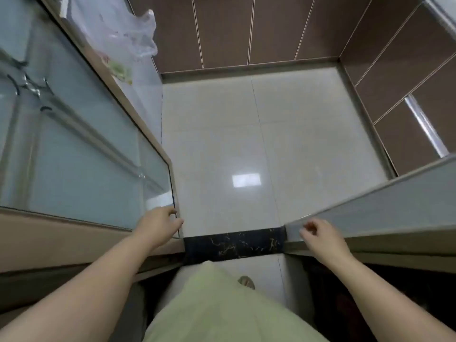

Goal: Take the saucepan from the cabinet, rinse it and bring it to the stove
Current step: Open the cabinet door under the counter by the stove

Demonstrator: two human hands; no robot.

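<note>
No saucepan, cabinet, sink or stove is in view. I am looking down at a doorway with two frosted glass sliding doors. My left hand (160,223) grips the inner edge of the left sliding door (86,156), fingers wrapped around its frame. My right hand (320,235) rests with curled fingers on the inner edge of the right sliding door (394,208). Between the two doors is an opening about as wide as my body.
A black marble threshold (234,243) lies across the opening. Beyond it is a glossy white tiled floor (246,132) bounded by brown tiled walls (246,28). A clear plastic bag (133,33) shows behind the left door. My foot in a sandal (246,282) stands below the threshold.
</note>
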